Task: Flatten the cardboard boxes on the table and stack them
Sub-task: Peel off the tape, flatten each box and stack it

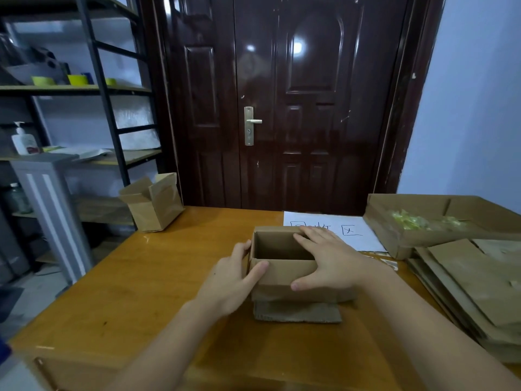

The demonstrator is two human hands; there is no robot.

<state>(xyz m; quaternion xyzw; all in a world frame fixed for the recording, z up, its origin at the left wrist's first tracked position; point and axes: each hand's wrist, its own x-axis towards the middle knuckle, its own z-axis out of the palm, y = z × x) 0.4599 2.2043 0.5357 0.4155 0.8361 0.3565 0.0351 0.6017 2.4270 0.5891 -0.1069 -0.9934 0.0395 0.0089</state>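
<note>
An open cardboard box (pixel 282 273) stands in the middle of the wooden table (pixel 146 277), its top open and a flap lying flat towards me. My left hand (pixel 234 280) holds its left side, thumb on the front wall. My right hand (pixel 329 258) lies over the right side, fingers across the rim and thumb on the front wall. A second open box (pixel 153 203) stands at the table's far left corner. A stack of flattened boxes (pixel 473 283) lies at the right.
A white sheet with handwriting (pixel 349 230) lies behind the box. A shallow cardboard tray (pixel 394 235) with yellow bits sits at the far right. A dark door is behind the table, metal shelving and a white post to the left.
</note>
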